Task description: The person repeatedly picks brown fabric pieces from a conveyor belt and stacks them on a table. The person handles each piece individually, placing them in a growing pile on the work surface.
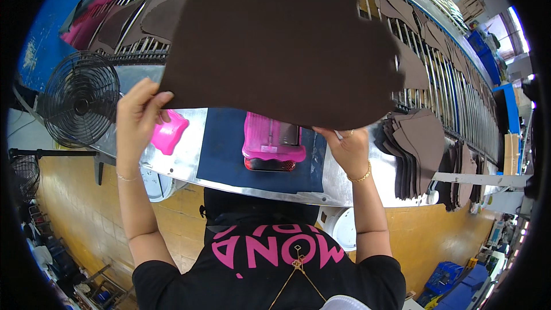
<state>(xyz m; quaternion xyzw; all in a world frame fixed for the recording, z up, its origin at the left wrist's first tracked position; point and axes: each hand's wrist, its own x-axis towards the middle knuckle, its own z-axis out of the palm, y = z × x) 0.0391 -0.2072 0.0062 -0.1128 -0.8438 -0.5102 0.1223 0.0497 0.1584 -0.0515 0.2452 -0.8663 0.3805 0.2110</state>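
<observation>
A large dark brown cut piece of sheet material point(281, 46), perhaps leather, is held up over the worktable and fills the upper middle. My left hand point(140, 100) pinches its lower left corner between thumb and fingers. At its lower right edge, my right hand point(347, 143) grips with the thumb in front. Below the piece, a pink plastic box with a clear lid point(272, 138) sits on a dark blue mat point(221, 149); the raised piece hides its far side. A bright pink plastic item point(171, 133) lies on the metal tabletop beside my left hand.
Stacked brown cut pieces point(422, 143) stand at the table's right, near a pale bar point(482, 179). Behind runs a slatted metal conveyor or rack point(442, 86) bearing more pieces. A black wire-caged fan point(81, 103) is on the left. White round containers point(346, 231) show under the table.
</observation>
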